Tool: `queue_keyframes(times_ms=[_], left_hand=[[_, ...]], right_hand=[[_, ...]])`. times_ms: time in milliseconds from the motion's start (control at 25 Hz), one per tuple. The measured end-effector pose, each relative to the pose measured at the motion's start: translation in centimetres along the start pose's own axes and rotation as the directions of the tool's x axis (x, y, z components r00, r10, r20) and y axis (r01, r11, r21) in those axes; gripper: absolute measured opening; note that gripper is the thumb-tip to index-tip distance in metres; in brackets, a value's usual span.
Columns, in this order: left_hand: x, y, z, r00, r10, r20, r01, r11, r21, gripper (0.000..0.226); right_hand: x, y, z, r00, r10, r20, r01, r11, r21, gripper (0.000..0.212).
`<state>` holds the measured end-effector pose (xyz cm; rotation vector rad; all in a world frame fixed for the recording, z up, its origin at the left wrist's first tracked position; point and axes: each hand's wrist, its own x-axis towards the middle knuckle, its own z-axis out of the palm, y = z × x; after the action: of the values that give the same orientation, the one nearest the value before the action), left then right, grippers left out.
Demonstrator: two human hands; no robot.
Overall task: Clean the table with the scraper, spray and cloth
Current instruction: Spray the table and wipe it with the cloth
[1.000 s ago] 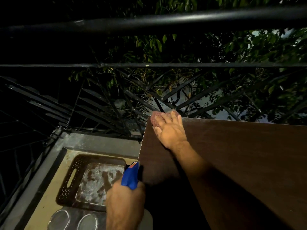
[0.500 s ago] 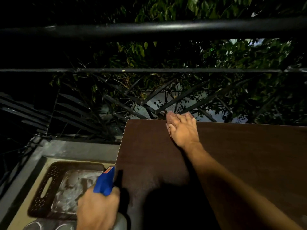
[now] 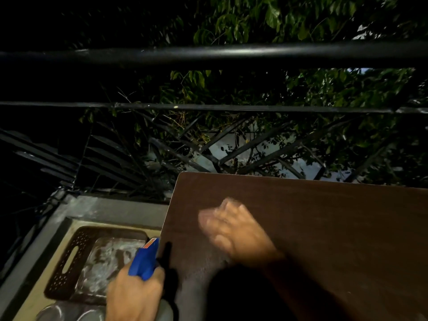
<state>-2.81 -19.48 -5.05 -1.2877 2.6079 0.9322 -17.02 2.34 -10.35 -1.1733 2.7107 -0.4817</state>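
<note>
Since half a second ago, the right hand (image 3: 234,230) has slid back from the far edge of the dark brown wooden tabletop (image 3: 324,228) toward its near left part, motion-blurred, its grip impossible to tell. The left hand (image 3: 135,295) grips a blue-headed spray bottle (image 3: 144,260) just beside the tabletop's left edge, above a dark brown perforated plastic tray (image 3: 67,262).

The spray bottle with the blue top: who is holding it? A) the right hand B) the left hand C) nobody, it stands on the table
B: the left hand is wrapped around the spray bottle beside the table's left edge, while the blurred right hand is on the tabletop.
</note>
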Motion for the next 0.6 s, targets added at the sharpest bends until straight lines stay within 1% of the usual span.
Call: queue_keyframes(times_ms=[40,80,120,160,200,240,280,320,360,400,440,560,600], left_hand=[[-1.6,2.6,-1.5,1.0,0.027,-0.004,-0.028,0.995,-0.095,0.026],[-2.8,3.9,-2.4,1.0,0.016,0.001,-0.016,0.992,-0.124,0.021],[-3.2,3.9,-2.5,0.999,0.044,-0.006,-0.044,0.984,-0.171,0.028],[-3.9,4.1,-2.8,0.998,0.048,-0.029,-0.052,0.99,-0.134,0.029],[-4.5,4.0,-2.9,0.996,0.077,-0.034,-0.081,0.986,-0.144,0.028],[-5.0,3.8,-3.1,0.999,0.047,-0.012,-0.048,0.989,-0.141,0.028],[-5.1,3.2,-3.1,0.999,0.047,0.003,-0.046,0.984,-0.172,0.029],[-5.8,3.0,-3.4,0.999,0.035,-0.006,-0.036,0.983,-0.18,0.03],[-6.3,2.4,-3.6,0.999,0.044,-0.027,-0.048,0.98,-0.192,0.03],[-7.2,1.8,-4.4,0.999,0.033,-0.024,-0.037,0.978,-0.205,0.03],[-7.6,0.6,-4.9,0.999,0.044,-0.031,-0.05,0.977,-0.208,0.028],[-9.4,-2.6,-7.3,0.999,0.023,0.029,-0.018,0.984,-0.178,0.025],[-9.7,-3.6,-7.7,0.998,0.041,0.045,-0.033,0.984,-0.175,0.025]], right_hand=[[1.3,1.1,-0.1,0.988,0.122,-0.093,-0.128,0.99,-0.058,0.055],[2.5,1.7,-0.4,0.953,0.266,-0.147,-0.278,0.958,-0.067,0.056],[3.9,1.9,-0.6,0.905,0.39,-0.168,-0.403,0.914,-0.05,0.056],[4.6,1.2,-0.9,0.886,0.444,-0.133,-0.453,0.89,-0.047,0.055],[4.7,0.3,-0.2,0.894,0.431,-0.12,-0.44,0.896,-0.058,0.057],[4.3,-1.1,0.5,0.926,0.369,-0.081,-0.374,0.925,-0.066,0.06],[3.5,-2.7,1.2,0.96,0.275,-0.05,-0.278,0.958,-0.065,0.063],[2.5,-4.0,1.8,0.984,0.179,0.01,-0.178,0.981,-0.076,0.063],[1.2,-5.4,2.7,0.996,0.083,0.03,-0.079,0.991,-0.107,0.059],[-0.7,-7.4,3.7,0.999,0.006,0.039,0.0,0.99,-0.142,0.053],[-2.9,-9.7,4.8,0.997,-0.069,0.035,0.073,0.989,-0.129,0.049],[-8.9,-16.1,6.3,0.97,-0.212,0.114,0.214,0.977,-0.001,0.056],[-9.7,-17.1,6.5,0.965,-0.24,0.105,0.239,0.971,0.017,0.056]])
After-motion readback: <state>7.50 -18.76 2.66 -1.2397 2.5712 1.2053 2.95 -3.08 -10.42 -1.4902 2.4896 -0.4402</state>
